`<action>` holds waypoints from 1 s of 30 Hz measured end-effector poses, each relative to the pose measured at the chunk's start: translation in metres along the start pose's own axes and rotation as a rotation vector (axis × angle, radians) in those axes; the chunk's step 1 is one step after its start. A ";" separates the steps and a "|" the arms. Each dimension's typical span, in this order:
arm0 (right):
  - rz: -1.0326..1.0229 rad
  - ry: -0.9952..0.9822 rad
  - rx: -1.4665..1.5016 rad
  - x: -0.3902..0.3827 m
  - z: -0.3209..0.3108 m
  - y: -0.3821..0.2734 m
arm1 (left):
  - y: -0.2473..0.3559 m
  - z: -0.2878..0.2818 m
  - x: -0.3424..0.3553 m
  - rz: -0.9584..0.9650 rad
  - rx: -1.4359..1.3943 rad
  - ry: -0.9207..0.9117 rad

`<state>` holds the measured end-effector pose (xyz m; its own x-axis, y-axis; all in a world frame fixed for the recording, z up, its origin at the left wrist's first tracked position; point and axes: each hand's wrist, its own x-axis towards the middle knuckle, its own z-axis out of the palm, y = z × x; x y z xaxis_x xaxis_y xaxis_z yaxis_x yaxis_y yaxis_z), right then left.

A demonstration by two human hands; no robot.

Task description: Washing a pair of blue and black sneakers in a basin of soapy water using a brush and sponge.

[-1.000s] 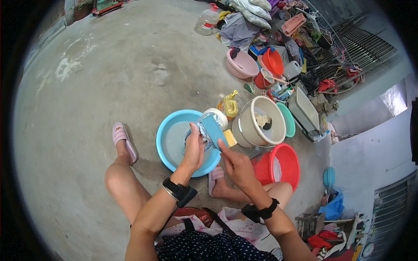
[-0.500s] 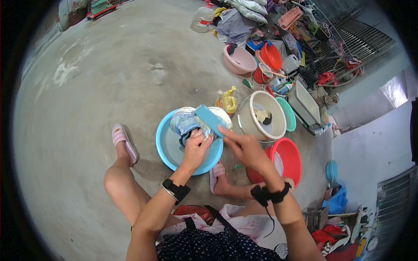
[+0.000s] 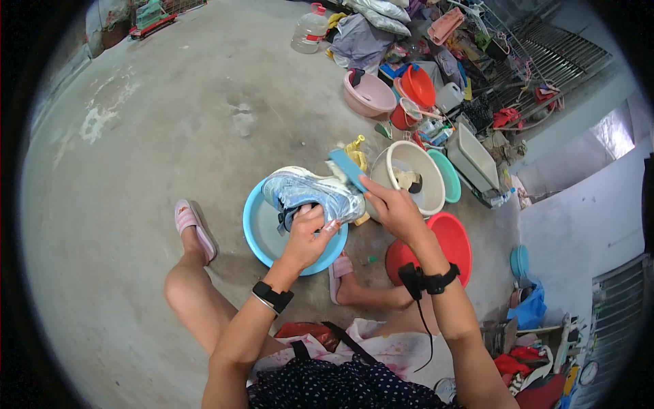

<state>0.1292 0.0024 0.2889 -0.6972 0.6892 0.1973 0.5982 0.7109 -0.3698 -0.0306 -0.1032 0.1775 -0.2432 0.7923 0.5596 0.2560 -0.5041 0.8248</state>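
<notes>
My left hand (image 3: 308, 235) grips a light blue sneaker (image 3: 300, 187) with a white sole, its fingers inside the shoe's opening. Streaks of what looks like foam lie on the shoe's upper. It is held over a blue basin (image 3: 255, 238) on the floor between my feet. In my right hand (image 3: 395, 211) is a blue scrub brush (image 3: 347, 169), gripped by its near end. The brush's head is at the right part of the shoe, by the sole's edge; whether the bristles touch it I cannot tell.
Right of the basin stand a cream bucket (image 3: 436, 178) with cloth inside, a yellow bottle (image 3: 357, 151), a red basin (image 3: 456, 249) and a green basin (image 3: 446, 170). A pink basin (image 3: 371, 99) and piled household goods lie farther back. My slippered feet flank the blue basin.
The brush has moved from across the shoe toward its right, far edge, with my right hand shifting slightly right and up. More of the shoe's side now shows.
</notes>
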 end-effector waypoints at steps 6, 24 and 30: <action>-0.139 0.063 0.033 -0.062 0.017 -0.035 | -0.016 0.001 0.000 -0.322 -0.377 0.235; -0.167 0.296 -0.119 -0.010 0.058 -0.024 | 0.000 -0.015 0.019 -0.569 -1.502 0.411; -0.163 0.096 -0.048 -0.052 0.081 -0.043 | 0.003 -0.014 0.022 -0.609 -1.542 0.477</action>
<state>0.1081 -0.0755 0.2205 -0.7468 0.5730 0.3376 0.5004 0.8185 -0.2823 -0.0483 -0.0917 0.1935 -0.2639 0.9593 -0.1006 -0.9640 -0.2587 0.0615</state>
